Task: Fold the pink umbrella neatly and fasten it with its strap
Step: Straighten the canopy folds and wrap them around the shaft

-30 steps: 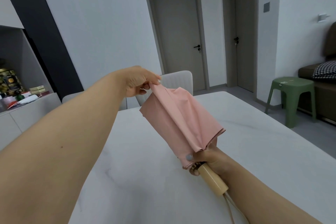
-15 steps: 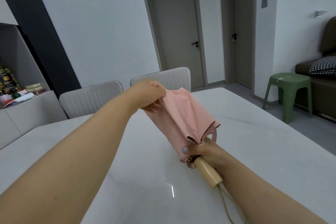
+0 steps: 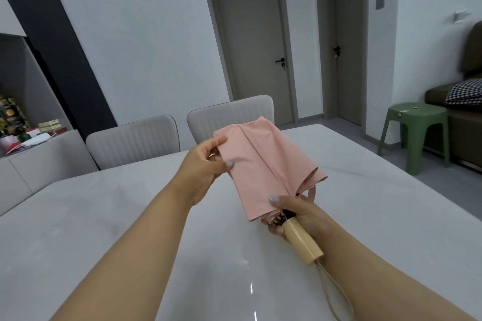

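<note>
I see the pink umbrella (image 3: 263,164) pointing up and away. My right hand (image 3: 294,214) grips its handle (image 3: 302,241); my left hand (image 3: 206,167) pinches the cloth.

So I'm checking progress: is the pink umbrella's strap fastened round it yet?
Not yet. The pink umbrella hangs in loose flaps, nothing wrapped round; left hand pinches a flap, right hand grips its base.
</note>
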Demonstrator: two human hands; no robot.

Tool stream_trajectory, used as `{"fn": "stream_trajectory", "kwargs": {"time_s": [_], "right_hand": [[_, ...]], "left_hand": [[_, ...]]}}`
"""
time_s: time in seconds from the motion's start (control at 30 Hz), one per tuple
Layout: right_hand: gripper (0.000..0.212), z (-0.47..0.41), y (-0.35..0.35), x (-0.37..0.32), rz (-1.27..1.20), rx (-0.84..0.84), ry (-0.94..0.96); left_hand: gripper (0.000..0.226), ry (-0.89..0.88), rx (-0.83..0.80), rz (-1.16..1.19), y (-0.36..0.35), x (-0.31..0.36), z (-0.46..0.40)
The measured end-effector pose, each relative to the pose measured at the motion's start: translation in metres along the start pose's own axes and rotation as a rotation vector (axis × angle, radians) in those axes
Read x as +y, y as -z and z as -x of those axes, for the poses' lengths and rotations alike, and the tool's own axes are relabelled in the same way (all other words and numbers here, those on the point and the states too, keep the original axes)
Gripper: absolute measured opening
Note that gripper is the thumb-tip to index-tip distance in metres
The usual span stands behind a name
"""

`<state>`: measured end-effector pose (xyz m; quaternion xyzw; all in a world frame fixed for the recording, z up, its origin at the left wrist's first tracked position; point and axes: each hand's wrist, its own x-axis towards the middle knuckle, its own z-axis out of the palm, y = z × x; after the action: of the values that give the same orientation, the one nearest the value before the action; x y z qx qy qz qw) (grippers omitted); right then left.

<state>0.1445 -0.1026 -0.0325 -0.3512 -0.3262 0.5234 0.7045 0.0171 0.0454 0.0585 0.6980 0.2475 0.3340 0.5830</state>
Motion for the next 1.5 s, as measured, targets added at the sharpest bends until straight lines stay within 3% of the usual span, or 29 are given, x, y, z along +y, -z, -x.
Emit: {"fn": "stream_trajectory", "kwargs": {"time_s": [0.07, 0.13, 0.2, 0.27, 0.37, 0.43, 0.53, 0.67, 0.9, 1.07, 1.23, 1.4, 1.5], "right_hand": [[0.03, -0.002, 0.001, 0.001, 0.061, 0.034, 0.025], [0.032, -0.004, 0.001, 0.003, 0.138, 0.072, 0.037], [0.041, -0.005, 0.001, 0.005, 0.203, 0.104, 0.044], [0.045, -0.005, 0.0, 0.005, 0.253, 0.122, 0.062], [0.044, -0.005, -0.003, 0.005, 0.324, 0.136, 0.095], [0.048, -0.004, -0.005, 0.006, 0.35, 0.138, 0.102], [0.045, -0.003, -0.006, 0.007, 0.334, 0.142, 0.104], [0.04, -0.003, -0.009, 0.009, 0.311, 0.106, 0.077], [0.036, 0.003, -0.013, 0.007, 0.301, 0.098, 0.061], [0.034, 0.008, -0.018, 0.002, 0.32, 0.085, 0.09], [0.04, 0.005, -0.017, 0.001, 0.069, 0.003, 0.077], [0.042, 0.007, -0.018, 0.002, 0.147, 0.04, 0.109], [0.04, 0.007, -0.017, 0.0, 0.161, 0.062, 0.106]], "left_hand": [[0.056, 0.03, 0.041, 0.009, -0.002, -0.001, 0.0], [0.033, 0.105, 0.164, -0.112, -0.006, 0.004, -0.003], [0.016, 0.124, 0.341, -0.458, -0.01, 0.01, -0.009], [0.019, -0.024, 0.424, -0.801, -0.018, 0.013, -0.012], [0.021, -0.352, 0.352, -1.042, -0.042, 0.013, -0.013], [0.036, -0.336, 0.265, -1.042, -0.055, 0.009, -0.018], [0.072, -0.182, 0.185, -0.959, -0.061, -0.01, -0.026], [0.062, -0.097, 0.223, -0.593, -0.064, -0.021, -0.018], [0.076, 0.13, 0.236, 0.285, -0.053, -0.032, -0.015], [0.063, 0.2, 0.18, 0.574, -0.051, -0.034, -0.015], [0.047, 0.229, 0.157, 0.658, -0.055, -0.035, -0.015], [0.042, 0.246, 0.175, 0.538, -0.055, -0.027, -0.011], [0.083, 0.181, 0.37, 0.235, -0.044, -0.013, -0.018]]}}
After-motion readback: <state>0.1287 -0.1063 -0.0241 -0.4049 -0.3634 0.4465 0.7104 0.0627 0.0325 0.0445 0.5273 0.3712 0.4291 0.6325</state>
